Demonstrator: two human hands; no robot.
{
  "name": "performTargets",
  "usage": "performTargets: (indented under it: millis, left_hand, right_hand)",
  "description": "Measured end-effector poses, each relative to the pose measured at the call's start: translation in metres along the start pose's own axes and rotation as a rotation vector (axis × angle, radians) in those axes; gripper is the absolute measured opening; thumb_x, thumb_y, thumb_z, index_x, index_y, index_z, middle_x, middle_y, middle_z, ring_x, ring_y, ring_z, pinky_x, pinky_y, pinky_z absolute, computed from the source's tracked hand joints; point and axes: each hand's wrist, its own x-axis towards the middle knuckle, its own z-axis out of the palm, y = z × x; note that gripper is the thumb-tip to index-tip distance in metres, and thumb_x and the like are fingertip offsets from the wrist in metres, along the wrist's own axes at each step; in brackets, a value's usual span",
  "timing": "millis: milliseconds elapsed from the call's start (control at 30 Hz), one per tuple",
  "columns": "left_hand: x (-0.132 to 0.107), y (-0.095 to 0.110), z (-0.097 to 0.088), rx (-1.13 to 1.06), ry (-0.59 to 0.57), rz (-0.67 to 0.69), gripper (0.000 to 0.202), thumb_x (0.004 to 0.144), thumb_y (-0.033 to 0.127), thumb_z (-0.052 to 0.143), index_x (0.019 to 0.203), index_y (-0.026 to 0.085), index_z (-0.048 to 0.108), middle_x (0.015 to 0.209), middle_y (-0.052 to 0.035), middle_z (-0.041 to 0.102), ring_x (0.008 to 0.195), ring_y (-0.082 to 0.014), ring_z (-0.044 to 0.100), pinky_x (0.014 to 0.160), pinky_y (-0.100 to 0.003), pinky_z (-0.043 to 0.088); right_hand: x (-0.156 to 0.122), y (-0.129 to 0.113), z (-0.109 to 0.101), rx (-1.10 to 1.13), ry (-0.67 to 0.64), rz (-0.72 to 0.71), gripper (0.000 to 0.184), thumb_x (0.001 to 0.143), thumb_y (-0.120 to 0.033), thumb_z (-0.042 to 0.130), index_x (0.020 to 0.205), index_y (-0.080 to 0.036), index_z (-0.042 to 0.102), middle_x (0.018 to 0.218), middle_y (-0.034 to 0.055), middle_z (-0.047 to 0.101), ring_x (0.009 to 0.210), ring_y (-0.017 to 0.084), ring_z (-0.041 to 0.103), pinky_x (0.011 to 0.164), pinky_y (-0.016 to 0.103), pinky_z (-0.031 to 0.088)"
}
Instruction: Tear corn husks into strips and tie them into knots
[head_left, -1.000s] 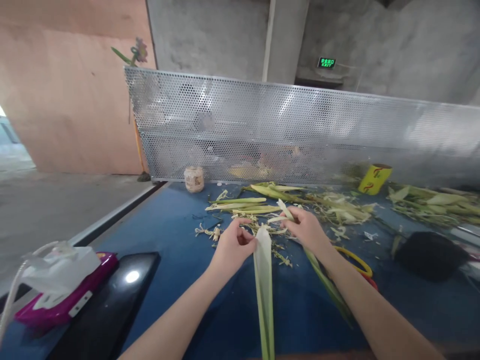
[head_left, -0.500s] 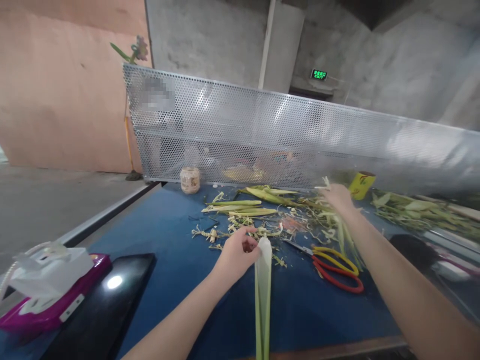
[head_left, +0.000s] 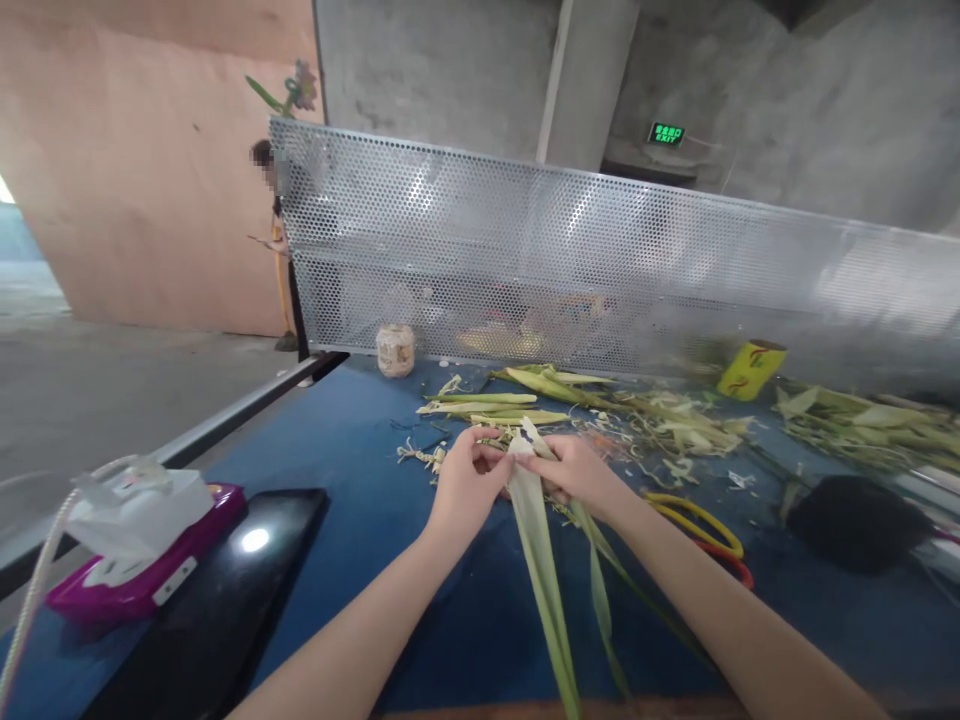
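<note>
My left hand pinches the top of a long pale green leaf strip that runs toward me over the blue table. My right hand is closed on the same leaf end, and a thinner green leaf strip trails down from it. Both hands meet just in front of a small heap of leaf scraps.
Yellow and red scissors lie right of my right hand. More leaves spread along the back by a yellow can and a small jar. A perforated metal screen stands behind. A black tray, a magenta device and a black object sit at the sides.
My right hand came back from the leaf pile at the far right with a thin leaf strip and joined my left hand at the top of the wide leaf.
</note>
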Motion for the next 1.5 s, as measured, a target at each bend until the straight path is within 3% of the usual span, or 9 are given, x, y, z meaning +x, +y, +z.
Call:
performTargets:
  millis: [300, 500, 600, 733, 900, 1333, 1500]
  left_hand:
    - [0.000, 0.003, 0.004, 0.026, -0.180, -0.088, 0.037, 0.063, 0.015, 0.063, 0.098, 0.014, 0.048, 0.057, 0.0049, 0.059, 0.042, -0.0101, 0.052, 0.045, -0.024, 0.046]
    - [-0.001, 0.003, 0.004, 0.050, -0.166, -0.083, 0.037, 0.067, 0.017, 0.061, 0.100, 0.014, 0.047, 0.056, 0.0063, 0.057, 0.043, -0.0092, 0.054, 0.048, -0.024, 0.047]
    - [-0.001, 0.002, 0.006, 0.057, -0.188, -0.121, 0.042, 0.065, 0.017, 0.063, 0.103, 0.012, 0.046, 0.059, 0.0053, 0.058, 0.045, -0.0094, 0.054, 0.048, -0.024, 0.048]
    - [-0.001, 0.003, 0.007, 0.057, -0.193, -0.140, 0.045, 0.064, 0.017, 0.064, 0.105, 0.012, 0.046, 0.060, 0.0053, 0.058, 0.044, -0.0095, 0.054, 0.047, -0.024, 0.048]
    - [-0.001, 0.006, 0.005, 0.130, -0.183, -0.146, 0.047, 0.065, 0.016, 0.064, 0.108, 0.011, 0.045, 0.061, 0.0038, 0.060, 0.044, -0.0099, 0.056, 0.049, -0.024, 0.047]
    - [-0.004, 0.006, 0.006, 0.104, -0.184, -0.129, 0.051, 0.064, 0.018, 0.064, 0.109, 0.012, 0.043, 0.054, 0.0075, 0.056, 0.043, -0.0105, 0.055, 0.050, -0.024, 0.045]
    - [-0.004, 0.001, 0.009, 0.075, -0.177, -0.101, 0.047, 0.065, 0.016, 0.062, 0.106, 0.014, 0.040, 0.054, 0.0094, 0.052, 0.042, -0.0094, 0.053, 0.048, -0.024, 0.045]
  right_hand:
    - [-0.003, 0.019, -0.013, 0.023, 0.051, -0.024, 0.019, 0.069, -0.032, 0.058, 0.063, -0.017, 0.050, 0.039, -0.0093, 0.034, 0.033, 0.004, 0.028, 0.035, 0.018, 0.022]
    - [-0.010, 0.014, -0.014, -0.207, -0.018, -0.060, 0.022, 0.070, -0.038, 0.057, 0.068, -0.016, 0.054, 0.048, -0.0056, 0.043, 0.039, 0.008, 0.040, 0.038, 0.019, 0.030]
    - [-0.012, 0.013, -0.015, -0.251, 0.019, -0.071, 0.021, 0.072, -0.036, 0.055, 0.069, -0.015, 0.056, 0.049, -0.0047, 0.044, 0.041, 0.008, 0.040, 0.040, 0.019, 0.029]
    - [-0.012, 0.014, -0.015, -0.260, 0.071, -0.097, 0.019, 0.071, -0.033, 0.055, 0.072, -0.014, 0.058, 0.054, -0.0034, 0.047, 0.046, 0.008, 0.041, 0.042, 0.019, 0.029]
    - [-0.014, 0.014, -0.015, -0.206, -0.006, -0.112, 0.023, 0.071, -0.035, 0.057, 0.079, -0.014, 0.059, 0.058, -0.0032, 0.048, 0.047, 0.008, 0.041, 0.046, 0.019, 0.031]
    - [-0.013, 0.016, -0.012, -0.241, 0.059, -0.137, 0.016, 0.071, -0.028, 0.054, 0.075, -0.014, 0.061, 0.063, -0.0013, 0.052, 0.057, 0.011, 0.043, 0.051, 0.020, 0.030]
    - [-0.018, 0.014, -0.006, -0.338, 0.150, -0.202, 0.010, 0.072, -0.021, 0.051, 0.072, -0.015, 0.058, 0.067, 0.0006, 0.056, 0.063, 0.013, 0.048, 0.056, 0.021, 0.033]
